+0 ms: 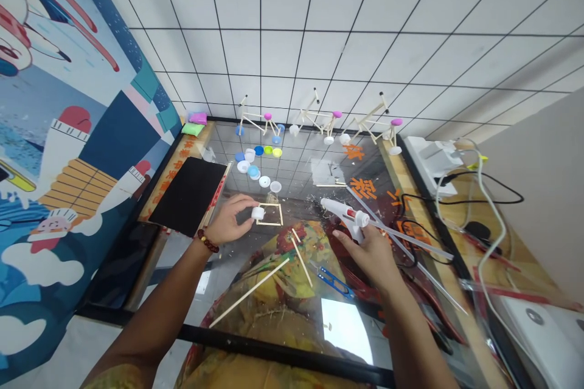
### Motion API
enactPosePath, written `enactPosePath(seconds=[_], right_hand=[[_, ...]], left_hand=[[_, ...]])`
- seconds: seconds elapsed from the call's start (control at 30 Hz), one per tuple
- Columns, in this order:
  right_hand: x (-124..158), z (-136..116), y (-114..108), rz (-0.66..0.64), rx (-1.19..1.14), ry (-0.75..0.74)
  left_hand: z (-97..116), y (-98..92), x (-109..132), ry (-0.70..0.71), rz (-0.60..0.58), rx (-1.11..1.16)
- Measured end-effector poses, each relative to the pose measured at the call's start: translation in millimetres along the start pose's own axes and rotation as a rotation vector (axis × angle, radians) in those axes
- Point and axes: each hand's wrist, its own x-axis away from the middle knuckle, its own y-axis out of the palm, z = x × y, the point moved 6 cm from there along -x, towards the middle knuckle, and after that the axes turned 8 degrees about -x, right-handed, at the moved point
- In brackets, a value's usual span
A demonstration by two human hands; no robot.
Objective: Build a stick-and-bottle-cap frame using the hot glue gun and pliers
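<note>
Between thumb and fingertips, my left hand [233, 219] pinches a white bottle cap [258, 213]. The cap is at the left side of a small square frame of thin sticks [281, 214] lying on the glass tabletop. My right hand [371, 252] is around the handle of a white hot glue gun [340, 209], whose nozzle points left; part of the grip is hidden by the hand. Loose sticks [250, 292] and blue thread snips [335, 282] lie nearer to me. Several bottle caps [264, 182] in white, blue and yellow sit beyond the frame.
Three stick models [319, 118] with cap wheels stand along the back wall. A black board [189, 194] lies at left. Clear glue sticks [410, 240] rest at right, near a power strip [429, 161] and cables [483, 194]. Coloured packets [195, 124] sit at back left.
</note>
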Motion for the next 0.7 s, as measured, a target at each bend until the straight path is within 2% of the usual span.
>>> enactPosePath(seconds=[0.17, 0.43, 0.6, 0.7], right_hand=[[0.0, -2.7, -2.1, 0.025, -0.024, -0.01], [-2.5, -4.9, -1.1, -0.017, -0.093, 0.007], [-4.3, -2.3, -0.2, -0.032, -0.053, 0.053], [4.1, -4.4, -11.2, -0.005, 0.028, 0.025]], left_hand=[[-0.8, 0.7, -0.3, -0.008, -0.013, -0.019], [0.9, -0.2, -1.3, 0.011, 0.007, -0.032], [-0.6, 0.9, -0.6, 0.015, 0.003, -0.04], [-1.0, 1.0, -0.1, 0.015, -0.001, -0.036]])
